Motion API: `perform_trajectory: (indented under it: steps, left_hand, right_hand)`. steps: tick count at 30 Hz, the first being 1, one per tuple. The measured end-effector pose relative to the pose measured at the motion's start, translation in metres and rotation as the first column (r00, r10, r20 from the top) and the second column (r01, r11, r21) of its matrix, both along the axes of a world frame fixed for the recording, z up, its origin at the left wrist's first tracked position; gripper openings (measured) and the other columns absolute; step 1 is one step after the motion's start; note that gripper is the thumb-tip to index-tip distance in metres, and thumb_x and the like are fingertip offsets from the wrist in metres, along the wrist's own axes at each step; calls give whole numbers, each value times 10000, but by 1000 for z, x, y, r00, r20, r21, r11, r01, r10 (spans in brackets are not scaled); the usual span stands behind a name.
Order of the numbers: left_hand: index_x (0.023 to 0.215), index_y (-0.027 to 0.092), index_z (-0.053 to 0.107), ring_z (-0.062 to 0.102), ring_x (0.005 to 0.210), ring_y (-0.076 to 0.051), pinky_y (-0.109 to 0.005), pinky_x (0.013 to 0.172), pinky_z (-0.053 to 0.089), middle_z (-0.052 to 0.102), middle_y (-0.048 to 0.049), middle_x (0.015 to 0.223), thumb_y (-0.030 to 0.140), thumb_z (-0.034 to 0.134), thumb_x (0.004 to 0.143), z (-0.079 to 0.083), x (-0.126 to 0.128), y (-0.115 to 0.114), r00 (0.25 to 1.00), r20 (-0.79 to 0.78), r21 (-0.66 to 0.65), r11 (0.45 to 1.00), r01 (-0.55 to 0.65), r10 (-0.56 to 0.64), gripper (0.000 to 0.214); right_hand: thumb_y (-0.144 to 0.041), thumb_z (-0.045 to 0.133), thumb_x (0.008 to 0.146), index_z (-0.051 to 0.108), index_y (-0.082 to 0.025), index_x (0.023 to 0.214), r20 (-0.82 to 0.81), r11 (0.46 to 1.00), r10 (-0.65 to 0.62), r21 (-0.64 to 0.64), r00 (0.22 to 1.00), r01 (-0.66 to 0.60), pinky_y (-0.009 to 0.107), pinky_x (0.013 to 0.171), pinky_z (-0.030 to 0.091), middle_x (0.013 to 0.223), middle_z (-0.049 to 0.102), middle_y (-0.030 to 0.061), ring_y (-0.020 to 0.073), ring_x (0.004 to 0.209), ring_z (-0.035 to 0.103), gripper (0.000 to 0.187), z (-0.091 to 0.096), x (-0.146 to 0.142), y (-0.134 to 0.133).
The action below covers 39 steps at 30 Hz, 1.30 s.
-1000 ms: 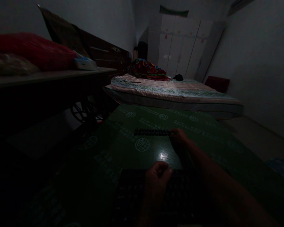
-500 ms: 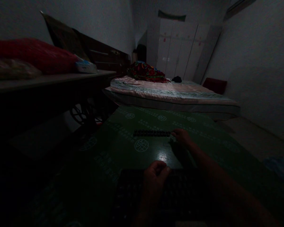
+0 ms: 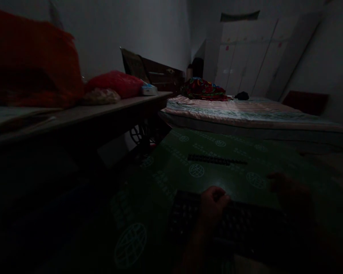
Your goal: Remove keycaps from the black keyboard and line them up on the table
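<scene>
A black keyboard [image 3: 185, 215] lies on the green tabletop [image 3: 160, 182] close in front of me. My left hand [image 3: 213, 203] rests over its upper part, fingers curled and thumb against the forefinger; whatever it pinches, if anything, is too dark to see. Beyond the keyboard, small dark pieces that look like keycaps [image 3: 208, 159] stand in neat rows. Off to the right, past the end of those rows, my right hand [image 3: 288, 190] hangs above the table. Gloom and motion smear its fingers.
A bed [image 3: 246, 110] with a bunched red patterned blanket [image 3: 204, 89] stands beyond the table. To the left runs a sewing-machine table [image 3: 125, 108] carrying a red bag [image 3: 114, 83], a small box [image 3: 149, 90] and an orange bag [image 3: 31, 61]. White wardrobes [image 3: 242, 57] line the back.
My right hand has left the end of the keycap rows and moved right and nearer. The rows now reach further right. My left hand stays at the keyboard while the view has turned left.
</scene>
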<state>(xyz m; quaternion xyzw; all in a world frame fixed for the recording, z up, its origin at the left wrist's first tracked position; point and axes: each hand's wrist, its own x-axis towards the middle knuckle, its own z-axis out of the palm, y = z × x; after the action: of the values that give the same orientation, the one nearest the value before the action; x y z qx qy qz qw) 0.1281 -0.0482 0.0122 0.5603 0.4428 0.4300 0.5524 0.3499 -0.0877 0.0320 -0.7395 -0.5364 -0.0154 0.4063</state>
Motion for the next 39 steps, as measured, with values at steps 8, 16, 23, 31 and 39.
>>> perform_trajectory:
  steps: [8,16,23,31,39]
  left_hand:
    - [693,161,617,589,673,-166,-259,653,451,632,-4,668,285,629,607,2,2,10,996,-88,51,999,9,-5,151]
    - [718,174,598,566,668,-151,-236,627,424,608,2,684,316,576,676,-5,6,4,981,-178,129,986,105,-81,149]
    - [754,197,617,561,735,-170,-266,690,427,616,-22,736,230,539,704,-7,6,-1,937,-334,321,922,216,-103,99]
    - [804,166,576,521,835,-197,-334,778,421,602,-68,832,110,461,726,-11,10,-7,821,-556,526,711,467,-128,150]
    - [827,150,575,502,916,-213,-362,855,395,594,-89,886,91,460,711,-17,12,-5,820,-557,565,663,491,-132,173]
  right_hand:
    - [-482,495,758,567,-154,964,-655,940,201,-81,728,-332,188,416,389,779,654,62,119,537,582,394,12,-18,-6]
    - [-317,558,725,573,-151,809,-629,835,346,-132,697,-534,217,560,436,668,616,10,122,603,575,186,15,-26,-11]
    - [-259,547,723,616,-170,787,-525,799,385,-222,759,-558,208,579,428,725,615,6,125,651,565,130,14,-35,-13]
    - [-238,533,730,629,-180,798,-554,749,426,-228,716,-622,211,598,442,729,619,4,132,666,569,132,11,-38,-14]
    - [-262,516,761,638,-194,786,-455,729,509,-223,730,-647,227,642,460,736,644,10,140,681,587,141,9,-40,-12]
